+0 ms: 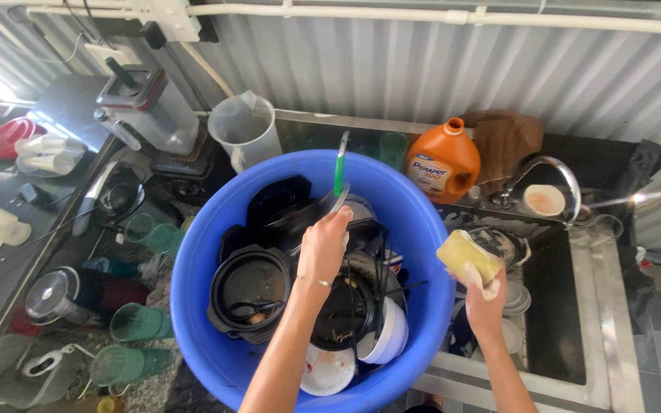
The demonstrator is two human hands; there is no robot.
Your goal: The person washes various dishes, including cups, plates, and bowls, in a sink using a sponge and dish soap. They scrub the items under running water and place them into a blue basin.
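Observation:
My left hand (pixel 323 246) reaches into a big blue plastic tub (pixel 200 306) and grips a utensil with a green handle (pixel 339 170) that sticks up out of it. The tub is full of dirty dishes: black bowls (pixel 250 294), black lids, white bowls (pixel 388 336) and a stained white plate (pixel 327 371). My right hand (pixel 483 294) is held over the sink (pixel 568 306), beside the tub's right rim, and is closed around a yellow sponge (pixel 467 255).
An orange detergent jug (pixel 441 162) and a brown cloth (pixel 505 138) stand behind the sink by the curved tap (pixel 552 170). More plates lie in the sink. Left of the tub are green cups (pixel 138 321), a clear pitcher (pixel 245 130), a blender (pixel 143 107) and other kitchenware.

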